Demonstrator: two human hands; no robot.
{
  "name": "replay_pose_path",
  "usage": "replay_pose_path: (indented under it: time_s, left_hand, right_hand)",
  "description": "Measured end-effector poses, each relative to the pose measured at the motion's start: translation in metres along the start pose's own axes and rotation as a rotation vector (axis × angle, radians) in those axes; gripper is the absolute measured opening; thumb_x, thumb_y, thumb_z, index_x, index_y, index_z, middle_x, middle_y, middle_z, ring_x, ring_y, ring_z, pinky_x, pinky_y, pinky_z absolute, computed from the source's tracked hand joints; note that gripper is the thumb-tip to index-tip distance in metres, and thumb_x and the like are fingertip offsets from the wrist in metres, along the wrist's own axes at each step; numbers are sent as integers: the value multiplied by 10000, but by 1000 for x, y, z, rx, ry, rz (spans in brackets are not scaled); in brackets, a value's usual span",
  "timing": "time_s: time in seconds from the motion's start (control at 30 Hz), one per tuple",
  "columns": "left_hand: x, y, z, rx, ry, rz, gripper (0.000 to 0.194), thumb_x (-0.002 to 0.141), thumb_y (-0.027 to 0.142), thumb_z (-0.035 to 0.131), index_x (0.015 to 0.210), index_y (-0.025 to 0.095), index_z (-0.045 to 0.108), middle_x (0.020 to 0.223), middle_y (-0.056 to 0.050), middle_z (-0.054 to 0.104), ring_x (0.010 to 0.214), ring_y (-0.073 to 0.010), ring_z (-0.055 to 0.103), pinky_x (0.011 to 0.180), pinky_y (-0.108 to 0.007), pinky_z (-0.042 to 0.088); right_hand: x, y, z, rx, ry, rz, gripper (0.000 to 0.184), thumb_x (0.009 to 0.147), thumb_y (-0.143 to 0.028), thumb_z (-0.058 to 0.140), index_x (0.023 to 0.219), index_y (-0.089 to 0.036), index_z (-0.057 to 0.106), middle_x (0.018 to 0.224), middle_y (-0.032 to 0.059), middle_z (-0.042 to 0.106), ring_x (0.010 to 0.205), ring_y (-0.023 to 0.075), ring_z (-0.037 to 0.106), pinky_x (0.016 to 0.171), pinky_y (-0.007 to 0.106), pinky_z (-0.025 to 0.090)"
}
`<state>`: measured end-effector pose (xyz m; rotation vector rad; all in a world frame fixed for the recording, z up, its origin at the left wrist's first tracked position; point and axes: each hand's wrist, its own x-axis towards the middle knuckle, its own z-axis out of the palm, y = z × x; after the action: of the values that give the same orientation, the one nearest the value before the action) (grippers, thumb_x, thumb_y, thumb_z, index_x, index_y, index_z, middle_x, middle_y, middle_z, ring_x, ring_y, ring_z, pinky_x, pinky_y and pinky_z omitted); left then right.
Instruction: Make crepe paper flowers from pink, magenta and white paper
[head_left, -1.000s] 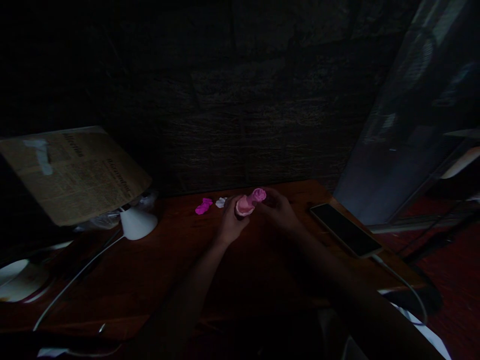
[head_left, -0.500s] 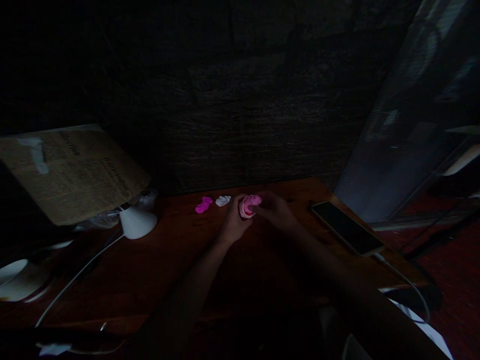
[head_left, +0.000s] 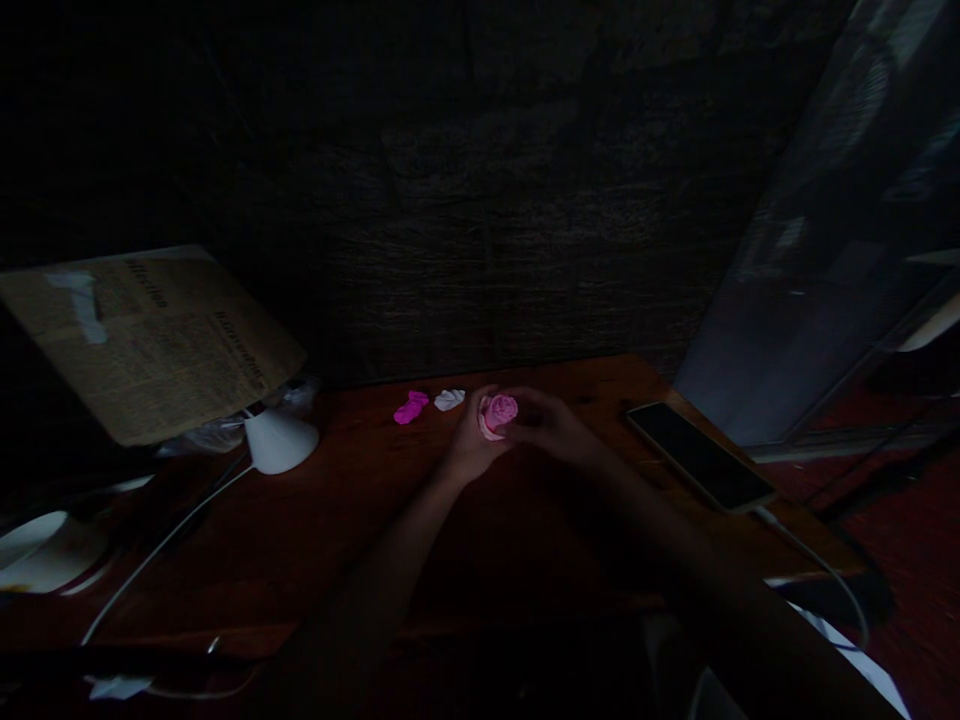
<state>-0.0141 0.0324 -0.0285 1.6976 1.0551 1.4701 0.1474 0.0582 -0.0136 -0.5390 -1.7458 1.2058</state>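
- Pink, rolled, rose-like papery bloom (head_left: 505, 407) sits between the hands, within a paler pink ruffled wrap (head_left: 487, 424).
- Left hand (head_left: 472, 438), at eight o'clock, is curled around the wrap.
- Right hand (head_left: 549, 425), at three o'clock, has fingers by the bloom; whether they pinch it, I cannot tell.
- Step in hand, seemingly: fitting bloom and wrap together; next calls for steady left support, light right-hand adjustment.
- Crumpled magenta piece (head_left: 409, 408) lies at nine o'clock.

2 slim, bare forearms (head_left: 420, 520); 2 bare hands (head_left: 472, 442), bare fingers (head_left: 535, 398).
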Motion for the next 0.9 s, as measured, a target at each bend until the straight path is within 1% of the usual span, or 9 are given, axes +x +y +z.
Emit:
replay_pose_path:
  time_s: [0.13,0.27,0.37,0.43,0.5,0.6,0.73,0.83,0.9]
  left_hand:
    - [2,0,1,-81,40,-41,682,539,194,823,1138,200,497,1146,-76,607,1039,-229,617,932,-381,499]
    - [5,5,0,-203,120,-165,659,555,234,835,1132,205,517,1107,-68,656,1009,-218,638,957,-412,492]
    - [6,9,-1,-303,117,-226,649,565,247,840,1136,191,536,1142,-85,669,1065,-225,633,1026,-443,452]
    - [6,9,-1,-299,111,-214,651,561,255,849,1132,193,543,1159,-88,666,1079,-222,629,1029,-436,454]
    - [5,7,-1,-255,104,-179,685,547,270,865,1143,207,533,1160,-83,663,1073,-221,629,989,-416,485]
    - [3,4,0,-189,64,-144,747,525,283,883,1170,225,510,1170,-78,651,1058,-225,631,915,-385,523]
    - [2,2,0,-101,26,-73,748,509,236,891,1157,209,519,1200,-89,617,1099,-240,611,956,-389,500]
    - [2,2,0,-72,4,-56,713,532,223,883,1145,197,520,1194,-95,606,1111,-244,600,975,-393,484]
    - [2,2,1,-60,-2,-59,674,557,225,867,1131,191,516,1169,-90,608,1080,-235,607,954,-384,488]
  right_hand:
    - [0,-4,-1,18,14,28,557,659,-324,840,1181,-261,657,1168,56,685,1047,239,657,949,428,520]
    - [1,-6,-9,-5,212,102,700,614,-357,871,1259,-281,609,1212,65,646,1014,224,653,891,398,544]
    - [2,-4,-12,46,305,195,651,636,-415,855,1225,-260,624,1179,72,660,978,208,662,844,358,551]
    - [2,-2,-10,96,261,261,548,704,-474,799,1182,-252,649,1109,66,696,873,181,678,727,302,560]
    - [0,-2,-7,116,159,312,484,778,-529,718,1170,-248,667,1012,54,727,721,142,666,569,237,521]
    - [-1,-3,-3,127,60,339,508,787,-523,711,1214,-254,657,970,35,740,606,107,628,455,193,453]
    - [-1,1,-1,142,40,311,592,667,-395,833,1211,-253,647,1083,45,729,769,159,678,545,226,524]
    - [0,6,-2,150,63,239,678,635,-368,851,1259,-278,601,1169,55,699,923,206,683,707,311,579]
    - [1,6,-2,101,70,167,697,652,-376,840,1291,-289,574,1189,55,685,1012,221,666,851,379,566]
